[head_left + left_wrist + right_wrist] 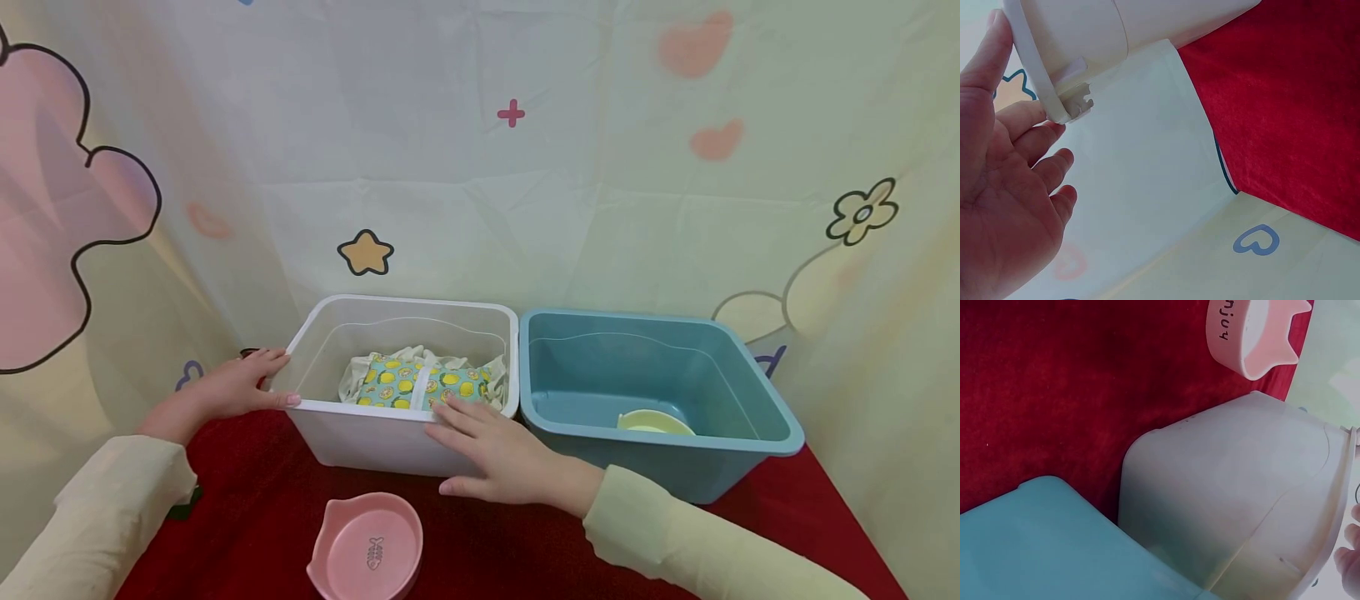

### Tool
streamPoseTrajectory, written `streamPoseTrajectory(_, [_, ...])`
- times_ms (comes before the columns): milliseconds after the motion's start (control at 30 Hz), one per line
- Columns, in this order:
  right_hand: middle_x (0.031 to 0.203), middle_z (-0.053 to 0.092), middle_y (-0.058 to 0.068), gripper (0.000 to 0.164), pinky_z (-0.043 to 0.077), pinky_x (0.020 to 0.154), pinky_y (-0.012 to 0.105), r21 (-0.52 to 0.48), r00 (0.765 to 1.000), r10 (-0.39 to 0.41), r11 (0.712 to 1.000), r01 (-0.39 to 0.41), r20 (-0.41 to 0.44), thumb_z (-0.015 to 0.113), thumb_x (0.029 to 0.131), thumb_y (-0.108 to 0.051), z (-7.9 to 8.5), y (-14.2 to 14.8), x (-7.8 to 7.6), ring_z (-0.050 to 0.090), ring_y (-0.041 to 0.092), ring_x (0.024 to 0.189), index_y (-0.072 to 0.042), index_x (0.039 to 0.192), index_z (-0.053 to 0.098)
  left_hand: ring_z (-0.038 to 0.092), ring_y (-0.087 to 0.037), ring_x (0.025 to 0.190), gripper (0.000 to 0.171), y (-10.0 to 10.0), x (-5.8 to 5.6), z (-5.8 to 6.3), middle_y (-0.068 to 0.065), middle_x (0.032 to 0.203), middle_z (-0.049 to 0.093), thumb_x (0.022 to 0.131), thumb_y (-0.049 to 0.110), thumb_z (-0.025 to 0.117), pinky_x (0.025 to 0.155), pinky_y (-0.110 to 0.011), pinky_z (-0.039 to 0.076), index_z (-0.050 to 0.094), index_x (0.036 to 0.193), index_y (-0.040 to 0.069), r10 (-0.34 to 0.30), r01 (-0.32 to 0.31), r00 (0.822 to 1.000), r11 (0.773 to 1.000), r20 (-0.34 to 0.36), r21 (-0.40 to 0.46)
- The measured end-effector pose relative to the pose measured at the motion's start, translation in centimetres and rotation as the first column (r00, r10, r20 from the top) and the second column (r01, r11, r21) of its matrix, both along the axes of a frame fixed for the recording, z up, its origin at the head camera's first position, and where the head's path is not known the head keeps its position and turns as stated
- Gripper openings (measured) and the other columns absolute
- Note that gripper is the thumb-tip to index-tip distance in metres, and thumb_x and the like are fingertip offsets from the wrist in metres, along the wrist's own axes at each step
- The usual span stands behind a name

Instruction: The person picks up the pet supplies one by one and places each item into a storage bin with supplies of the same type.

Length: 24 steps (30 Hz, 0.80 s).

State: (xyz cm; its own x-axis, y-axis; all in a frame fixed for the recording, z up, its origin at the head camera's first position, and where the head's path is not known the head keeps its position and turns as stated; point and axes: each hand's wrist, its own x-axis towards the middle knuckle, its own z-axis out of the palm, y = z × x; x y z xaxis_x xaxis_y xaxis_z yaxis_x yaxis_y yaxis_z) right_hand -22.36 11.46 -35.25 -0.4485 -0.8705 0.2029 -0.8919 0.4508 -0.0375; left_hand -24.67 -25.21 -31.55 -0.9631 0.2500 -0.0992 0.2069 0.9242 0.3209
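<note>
My left hand (238, 385) is at the left front corner of a white plastic bin (390, 446), its thumb and index finger spanning the rim there. In the left wrist view, the other fingers of that hand (1016, 181) curl loosely below the rim. My right hand (502, 450) lies spread near the bin's right front corner, fingertips at the rim and thumb lower in front. Inside the white bin is a lemon-patterned bundle (390, 382) with a white band around it, resting on crumpled white cloth (352, 379).
A teal bin (637, 325) stands against the white bin's right side, with a pale yellow dish (656, 422) inside. Nearer me, a pink cat-eared bowl (367, 546) sits on the red cloth (247, 492). Behind the bins hangs a printed curtain (450, 208).
</note>
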Motion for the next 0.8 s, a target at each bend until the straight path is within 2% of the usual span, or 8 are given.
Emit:
streamPoseTrajectory(433, [0.143,0.032,0.005,0.062,0.027,0.106,0.037,-0.042,0.998,0.065,0.997,-0.066,-0.026,0.051,0.084,-0.048,-0.2,0.0,1.0,0.025,0.021,0.133,-0.015,0.135,0.037,0.038,-0.048,0.112,0.088,-0.1,0.0,-0.1,-0.032,0.134,0.029,0.075,0.051,0.06,0.082,-0.065,0.036,0.028,0.134,-0.006,-0.002,0.002,1.0,1.0,-0.007,-0.001])
streamPoseTrajectory(800, [0.142,0.034,0.006,0.06,0.029,0.105,0.033,-0.038,0.992,0.121,0.992,-0.119,0.032,0.051,0.085,-0.046,-0.7,-0.1,1.9,0.023,0.02,0.134,-0.014,0.135,0.037,0.033,-0.048,0.115,0.088,-0.1,-0.1,-0.1,-0.032,0.135,0.027,0.076,0.051,0.06,0.084,-0.065,0.034,0.029,0.134,-0.006,-0.01,0.01,1.0,1.0,-0.007,-0.007])
